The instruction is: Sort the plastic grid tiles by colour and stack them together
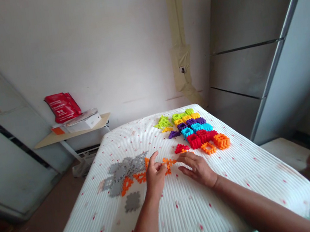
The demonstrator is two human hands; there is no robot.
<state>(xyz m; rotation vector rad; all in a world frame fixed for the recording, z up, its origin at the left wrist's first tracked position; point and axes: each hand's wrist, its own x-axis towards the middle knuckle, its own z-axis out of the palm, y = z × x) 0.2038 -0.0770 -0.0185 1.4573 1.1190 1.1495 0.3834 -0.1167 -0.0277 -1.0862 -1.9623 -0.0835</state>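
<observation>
Both hands meet around orange toothed pieces (pixel 167 165) at the middle of the white, red-dotted bed cover. My left hand (pixel 155 173) has its thumb against the left side of an orange piece, with the index finger raised. My right hand (pixel 197 167) pinches the right end of the orange pieces between thumb and fingers. More orange pieces (pixel 127 184) lie to the left, partly behind my left hand, beside a pile of grey toothed pieces (pixel 124 170). One grey square (pixel 132 201) lies apart, nearer to me.
Red (pixel 194 141), blue (pixel 196 127), purple, yellow and green (pixel 164 121) pieces stand in rows beyond my right hand, with orange ones (pixel 222 141) at their right. A side table (pixel 49 139) holds a red bag (pixel 62 107). A grey cabinet (pixel 247 66) stands right.
</observation>
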